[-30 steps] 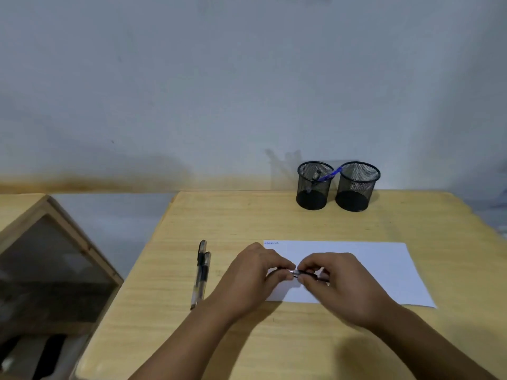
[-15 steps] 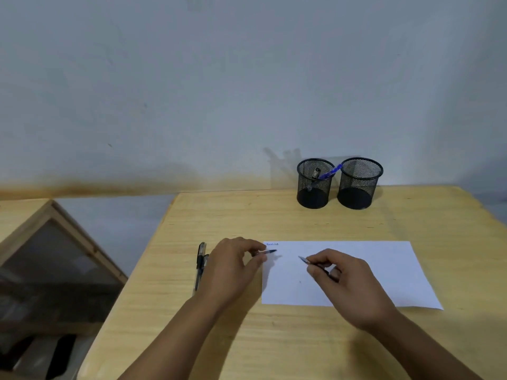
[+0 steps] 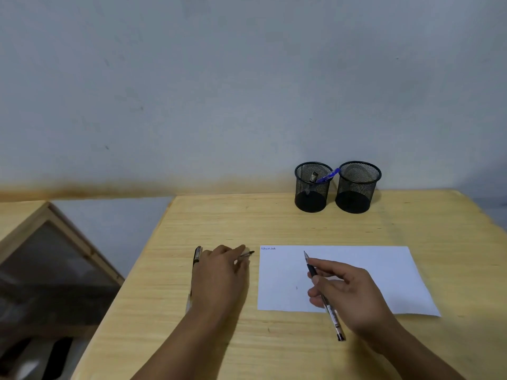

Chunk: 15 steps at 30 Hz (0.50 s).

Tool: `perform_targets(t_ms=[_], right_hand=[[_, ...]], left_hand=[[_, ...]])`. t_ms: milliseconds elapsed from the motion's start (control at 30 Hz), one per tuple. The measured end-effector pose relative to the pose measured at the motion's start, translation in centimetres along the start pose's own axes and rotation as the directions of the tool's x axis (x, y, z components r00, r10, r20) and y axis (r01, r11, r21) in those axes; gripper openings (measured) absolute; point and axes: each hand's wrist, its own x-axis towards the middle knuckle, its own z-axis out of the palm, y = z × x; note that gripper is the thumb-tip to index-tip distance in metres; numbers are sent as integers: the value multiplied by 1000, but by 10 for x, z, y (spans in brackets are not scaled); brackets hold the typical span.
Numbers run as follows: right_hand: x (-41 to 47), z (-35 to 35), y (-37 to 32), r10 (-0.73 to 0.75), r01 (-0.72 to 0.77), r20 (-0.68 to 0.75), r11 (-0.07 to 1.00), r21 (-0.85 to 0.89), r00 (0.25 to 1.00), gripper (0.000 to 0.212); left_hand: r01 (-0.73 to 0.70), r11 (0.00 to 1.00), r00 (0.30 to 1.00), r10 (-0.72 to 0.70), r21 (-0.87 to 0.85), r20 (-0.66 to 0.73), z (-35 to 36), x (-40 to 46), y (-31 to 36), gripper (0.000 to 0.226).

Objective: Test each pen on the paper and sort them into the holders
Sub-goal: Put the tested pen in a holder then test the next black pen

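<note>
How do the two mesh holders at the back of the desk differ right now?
The left holder has pens in it: a blue pen leans over its rim toward the right holder, and a grey-tipped one stands inside. The right holder looks empty, as far as the mesh shows. The left holder stands nearer the desk's middle, the right nearer its right edge. Both are black, round, upright mesh cups, side by side.

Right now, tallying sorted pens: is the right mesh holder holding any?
No, the right mesh holder looks empty; the blue pen stands in the left mesh holder.
</note>
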Motion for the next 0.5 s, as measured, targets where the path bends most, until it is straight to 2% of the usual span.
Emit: perform_targets(t_ms=[100, 233, 300, 333, 367, 433, 500], right_hand=[[0, 0, 0, -14, 14, 13, 1000, 19, 1000, 27], [2, -1, 1, 0, -7, 55, 991, 131, 998, 31], [2, -4, 2, 5, -30, 108, 974, 226, 994, 34], [2, -6, 5, -38, 1, 145, 970, 243, 989, 31], [1, -9, 8, -99, 58, 177, 974, 219, 979, 29], [0, -11, 12, -153, 137, 191, 986, 96, 970, 39], [2, -8, 12, -138, 133, 114, 990, 48, 984, 38]], left_hand=[[1, 996, 1000, -2, 85, 21, 4, -2, -2, 39], [-10, 998, 1000, 10, 66, -4, -1, -10, 2, 49], [-88, 995, 996, 89, 36, -13, -6, -21, 10, 47], [-145, 989, 989, 145, 13, -8, -8, -28, 13, 45], [-193, 981, 981, 193, -12, 4, -8, -34, 17, 44], [-237, 971, 970, 238, -29, 44, -5, -43, 19, 44], [-248, 969, 962, 247, -3, 118, -1, -47, 18, 43]])
